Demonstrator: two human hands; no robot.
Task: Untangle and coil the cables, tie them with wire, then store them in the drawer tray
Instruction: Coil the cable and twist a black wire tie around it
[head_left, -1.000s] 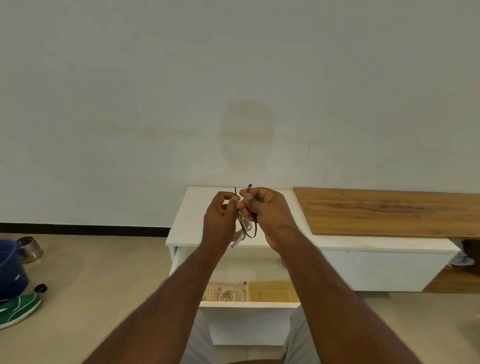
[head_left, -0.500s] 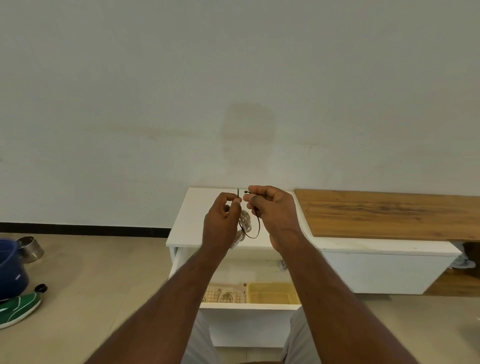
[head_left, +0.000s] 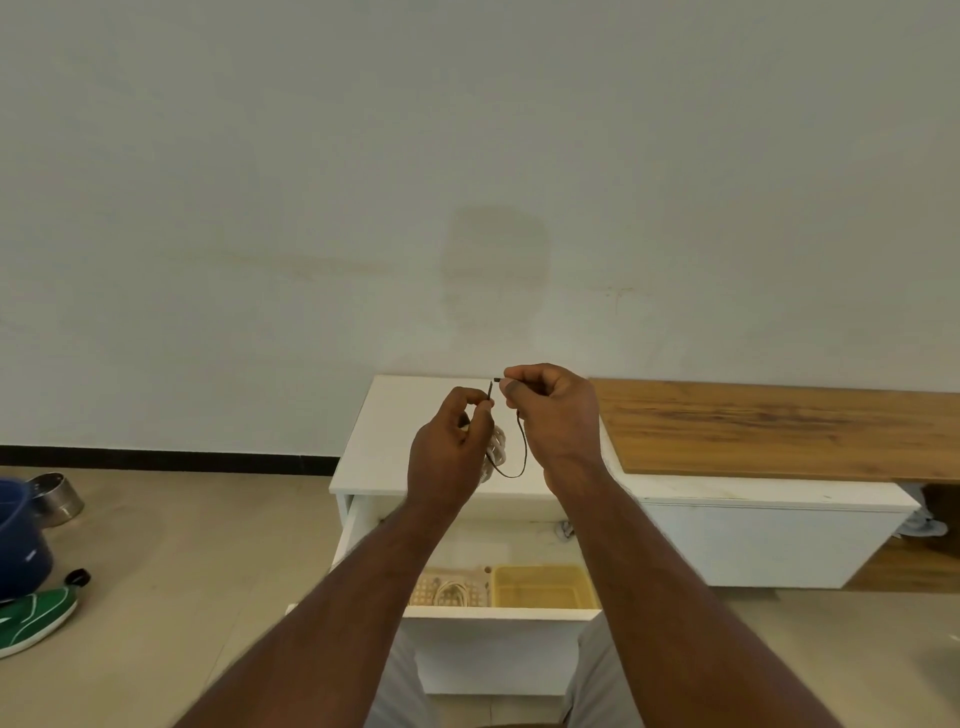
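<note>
While the left hand (head_left: 449, 452) grips the coiled white cable (head_left: 496, 451) and one wire (head_left: 521, 457) end, the right hand (head_left: 553, 415) pinches the other end, above the open drawer (head_left: 498, 613).

a plain pale wall (head_left: 467, 156) fills most of the view, with a faint darker patch near its middle and a black skirting strip (head_left: 156, 460) at the bottom left. the floor (head_left: 182, 571) is beige. a low white cabinet (head_left: 753, 535) stands against the wall (a wooden board (head_left: 779, 431) lies on top). light is soft and even.
</note>
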